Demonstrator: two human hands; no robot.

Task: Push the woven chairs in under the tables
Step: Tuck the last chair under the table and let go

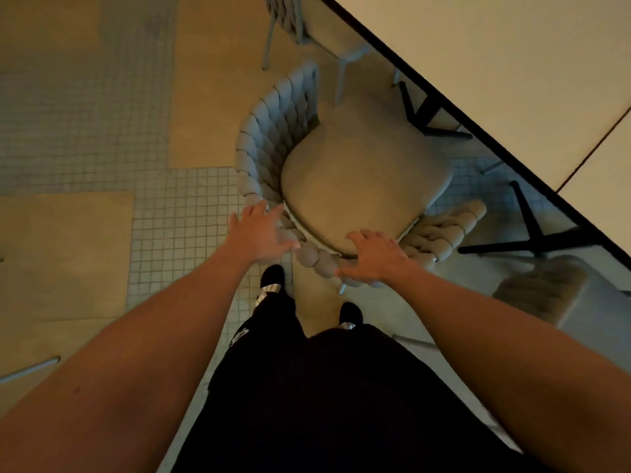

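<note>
A floor (85, 131) of small tiles and plain panels fills the left of the frame, and a pale table (495, 63) crosses the upper right. The chair (362, 172) stands in the centre, just beside the table edge and not yet under it. Its seat front points to the upper right. Both hands, left (261, 233) and right (374, 257), lie open on its woven back. Another chair (293, 22) at the top is partly under.

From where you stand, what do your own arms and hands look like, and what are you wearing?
Both arms are bare to the edge of the view, with no sleeves, gloves, watch or rings showing on the left hand or the right hand. Below them are dark trousers with a pale marking, and black shoes.
</note>
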